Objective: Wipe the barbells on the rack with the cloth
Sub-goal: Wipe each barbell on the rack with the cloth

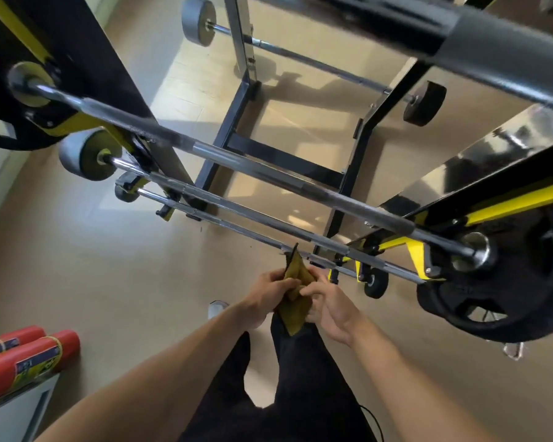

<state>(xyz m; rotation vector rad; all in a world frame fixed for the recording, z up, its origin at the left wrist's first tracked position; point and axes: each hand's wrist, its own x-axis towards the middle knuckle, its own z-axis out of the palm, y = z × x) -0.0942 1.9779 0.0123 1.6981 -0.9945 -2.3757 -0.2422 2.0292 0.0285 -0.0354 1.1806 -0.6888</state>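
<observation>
A mustard-yellow cloth (296, 296) hangs between my two hands, just in front of the rack. My left hand (270, 296) grips its upper left part. My right hand (329, 306) pinches its right edge with thumb and fingers. Several chrome barbells lie across the black and yellow rack (492, 205). The top barbell (237, 164) carries a big black plate (505, 282) at its right end. Below it run a middle barbell (237, 205) and a lowest barbell (237, 229), the nearest to the cloth. The cloth's top corner reaches up to the lowest bar.
Two red cylinders (29, 355) lie on a grey stand at the lower left. A black bench frame (281, 157) stands behind the rack, with another barbell (316, 63) on it. A thick padded bar (492, 49) crosses the upper right. The floor is beige.
</observation>
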